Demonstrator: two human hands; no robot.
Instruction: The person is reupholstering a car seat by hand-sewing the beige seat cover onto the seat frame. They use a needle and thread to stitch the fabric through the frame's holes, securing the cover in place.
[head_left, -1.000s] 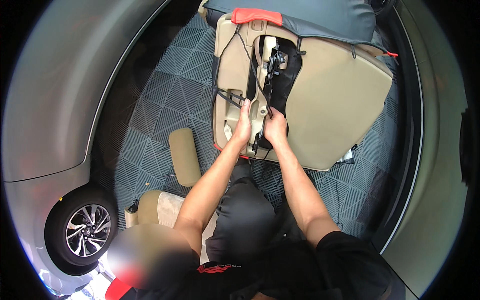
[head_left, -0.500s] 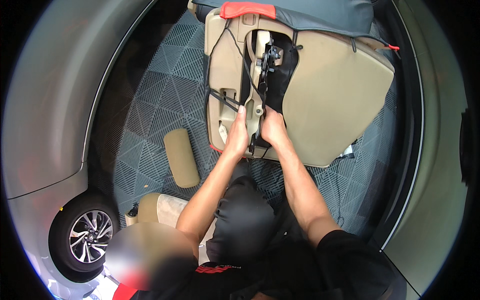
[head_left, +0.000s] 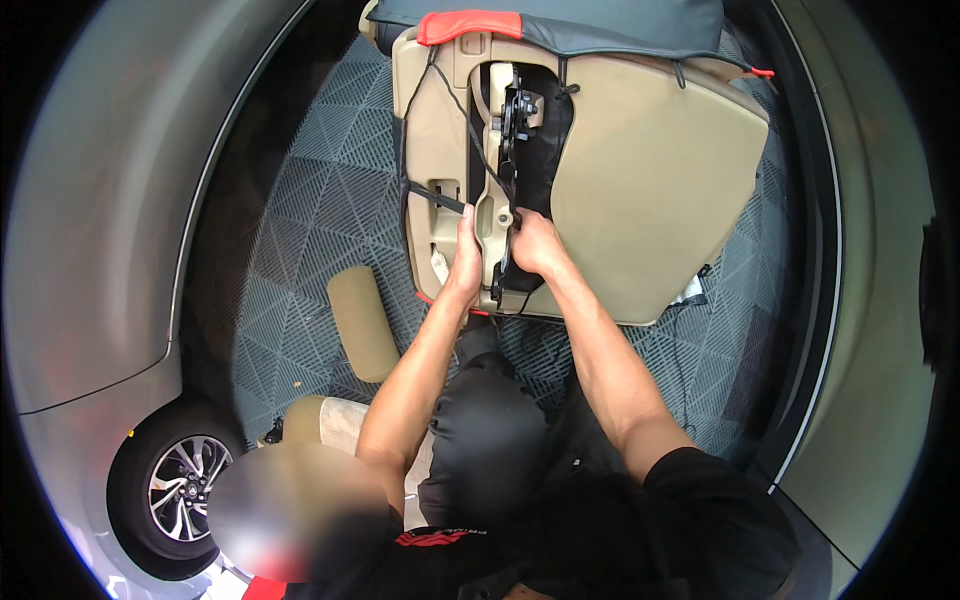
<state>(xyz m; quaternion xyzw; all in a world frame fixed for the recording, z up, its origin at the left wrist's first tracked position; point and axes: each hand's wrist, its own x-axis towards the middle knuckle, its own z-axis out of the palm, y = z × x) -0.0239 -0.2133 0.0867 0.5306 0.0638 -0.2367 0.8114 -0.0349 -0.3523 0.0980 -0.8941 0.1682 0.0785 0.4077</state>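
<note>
A beige car seat section [head_left: 660, 190] with a hard plastic back lies in front of me, a dark grey cover with red trim [head_left: 620, 30] drawn over its far edge. Thin black cords [head_left: 437, 197] run from the cover across the plastic. My left hand [head_left: 464, 262] is closed, thumb pointing away from me, where one cord ends by the beige bracket [head_left: 490, 225]; its other fingers are hidden. Right of the black metal hinge mechanism [head_left: 510, 130], my right hand [head_left: 537, 243] is curled with fingertips down in the dark opening. What it grips is hidden.
A beige headrest-like cushion [head_left: 362, 325] lies on the grey tiled mat [head_left: 290, 240] at left. Beige seat parts [head_left: 302, 420] are near my left arm. Silver car bodywork with a wheel [head_left: 190, 487] stands at left, another vehicle panel [head_left: 870, 400] at right.
The seat section appears slightly further left and up in view. Two cord strands by my left thumb now look like one straight line. Both hands stay at the bracket.
</note>
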